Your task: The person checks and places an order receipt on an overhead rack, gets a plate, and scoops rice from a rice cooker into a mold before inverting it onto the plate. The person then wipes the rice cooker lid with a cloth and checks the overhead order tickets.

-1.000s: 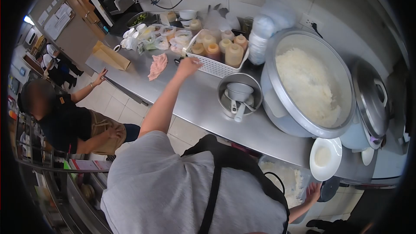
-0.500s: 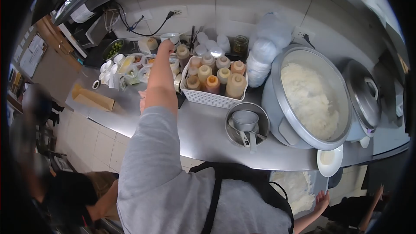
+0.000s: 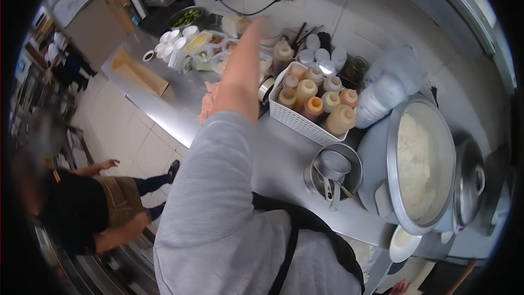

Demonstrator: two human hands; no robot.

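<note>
My left arm, in a grey sleeve, stretches over the steel counter to the back. At its end my left hand (image 3: 263,26) is smeared by motion beside a white bowl (image 3: 271,38) near the wall, so its fingers cannot be read. Below the forearm lie a pink cloth (image 3: 208,102) and several clear containers of food (image 3: 202,54). To the right stands a white basket (image 3: 292,123) of squeeze bottles (image 3: 313,108). At the bottom edge my right hand (image 3: 401,287) shows only in part, fingers stretched out and apart, with nothing visible in them.
A large rice pot (image 3: 376,158) stands on the right, near a steel bowl (image 3: 356,177) with scoops. A metal lid (image 3: 469,183) and a white dish (image 3: 404,245) are farther right. A brown paper bag (image 3: 139,74) lies left. A co-worker (image 3: 82,202) stands behind on the left.
The view has turned and tilted, so the counter's things appear farther right. My left hand stays out by the white bowl, now blurred. My right hand has dropped toward the bottom edge.
</note>
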